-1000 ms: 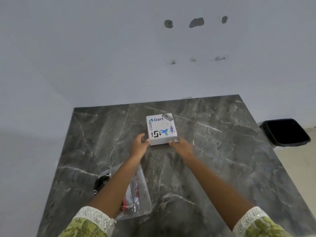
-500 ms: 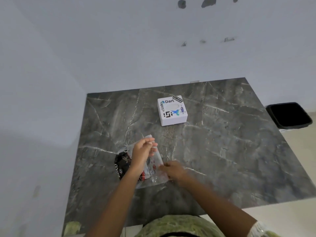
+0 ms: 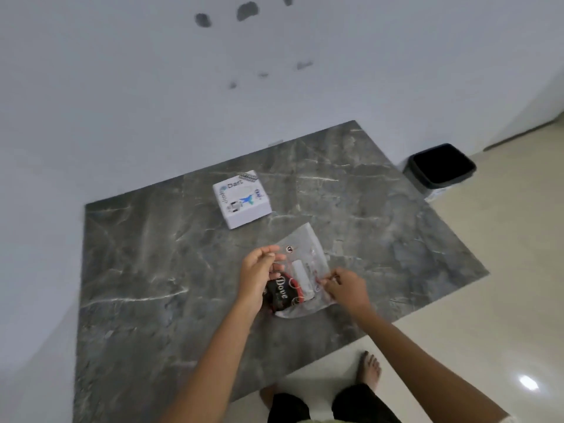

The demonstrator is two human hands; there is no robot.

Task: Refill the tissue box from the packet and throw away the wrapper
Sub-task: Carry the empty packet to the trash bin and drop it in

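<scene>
Each grip is clamped on the clear packet in the lower middle of the frame: the left hand pinches its left edge with fingers closed together, the right hand pinches its right edge. The packet, with a dark printed label and a white roll inside, sits between the hands over the grey marble bench. The white tissue box rests on the bench, above and left of the hands, apart from them. A black bin stands on the floor at upper right
</scene>
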